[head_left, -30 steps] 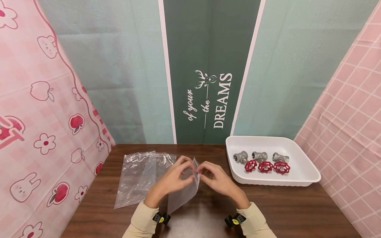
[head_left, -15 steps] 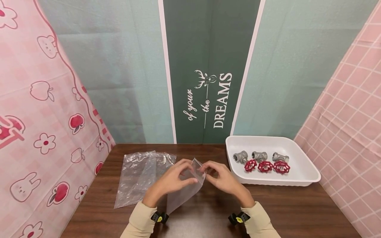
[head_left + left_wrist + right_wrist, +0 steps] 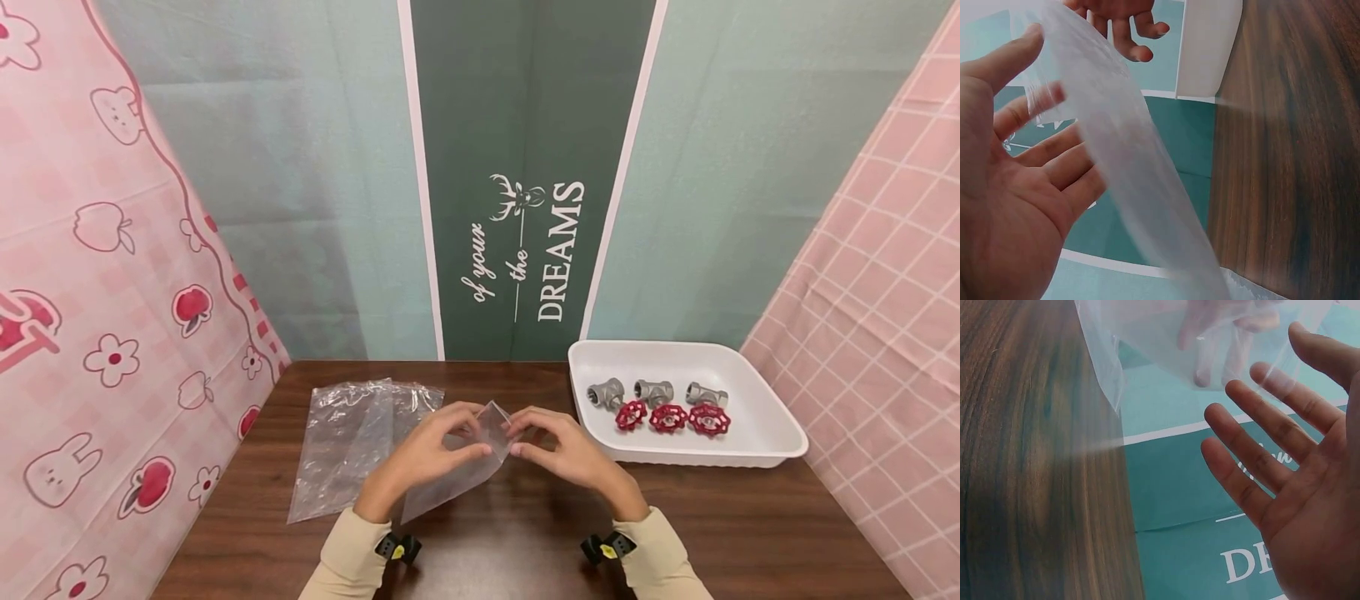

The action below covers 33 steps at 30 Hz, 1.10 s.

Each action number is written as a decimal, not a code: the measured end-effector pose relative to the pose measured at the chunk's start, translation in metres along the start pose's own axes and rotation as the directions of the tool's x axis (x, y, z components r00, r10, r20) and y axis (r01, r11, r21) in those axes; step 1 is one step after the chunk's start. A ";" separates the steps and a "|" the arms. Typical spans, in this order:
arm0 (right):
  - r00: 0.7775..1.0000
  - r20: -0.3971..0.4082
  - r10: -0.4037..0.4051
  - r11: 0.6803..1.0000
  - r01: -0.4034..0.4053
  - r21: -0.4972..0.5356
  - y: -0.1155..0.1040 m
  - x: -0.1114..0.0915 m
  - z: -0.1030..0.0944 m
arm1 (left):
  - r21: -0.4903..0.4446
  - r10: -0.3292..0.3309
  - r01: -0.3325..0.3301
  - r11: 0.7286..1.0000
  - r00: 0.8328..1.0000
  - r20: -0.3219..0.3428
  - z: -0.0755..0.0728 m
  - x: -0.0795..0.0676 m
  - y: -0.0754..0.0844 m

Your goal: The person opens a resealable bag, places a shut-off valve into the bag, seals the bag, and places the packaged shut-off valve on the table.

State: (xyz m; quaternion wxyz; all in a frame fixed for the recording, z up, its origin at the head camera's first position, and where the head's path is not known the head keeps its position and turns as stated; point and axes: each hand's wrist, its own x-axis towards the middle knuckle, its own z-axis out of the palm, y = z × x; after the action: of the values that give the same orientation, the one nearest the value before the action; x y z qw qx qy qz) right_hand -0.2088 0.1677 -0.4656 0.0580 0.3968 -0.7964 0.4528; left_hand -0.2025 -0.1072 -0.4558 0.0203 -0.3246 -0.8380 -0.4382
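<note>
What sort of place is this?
Probably a small screened-off work area: printed hangings stand on three sides of a wooden table, which bears clear plastic bags and a white tray of red-wheeled metal valves. The room beyond isn't visible.

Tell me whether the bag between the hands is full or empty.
Empty, it appears: in the head view no item shows through the clear bag, and all three valves lie in the white tray.
</note>
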 end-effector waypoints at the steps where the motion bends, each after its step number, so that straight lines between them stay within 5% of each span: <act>1: 1.000 -0.001 0.005 1.000 -0.005 -0.002 0.000 0.000 0.000 | -0.005 0.010 -0.010 1.000 1.000 0.006 0.000 0.000 0.000; 13: 1.000 -0.013 0.027 0.999 -0.027 -0.032 0.001 -0.003 -0.003 | -0.062 0.060 -0.058 0.996 0.998 0.020 -0.005 -0.003 0.002; 19: 0.997 0.011 0.080 0.996 -0.079 -0.051 -0.001 -0.004 -0.003 | -0.037 0.036 -0.036 0.999 0.999 0.021 -0.005 -0.003 0.000; 26: 0.995 -0.003 0.096 0.992 -0.096 -0.081 0.000 -0.004 -0.003 | 0.022 0.069 -0.069 0.997 0.998 -0.011 -0.008 -0.003 0.000; 33: 0.995 -0.024 0.100 0.992 -0.102 -0.076 0.006 -0.005 -0.003 | -0.013 0.108 -0.108 0.994 0.994 -0.021 -0.010 -0.003 -0.001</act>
State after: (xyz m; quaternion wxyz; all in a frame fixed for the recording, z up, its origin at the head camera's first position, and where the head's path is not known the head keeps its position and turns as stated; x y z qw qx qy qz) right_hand -0.2106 0.1744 -0.4699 0.0583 0.3489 -0.8316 0.4282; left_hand -0.2028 -0.1165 -0.4511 0.0501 -0.3652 -0.8160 -0.4454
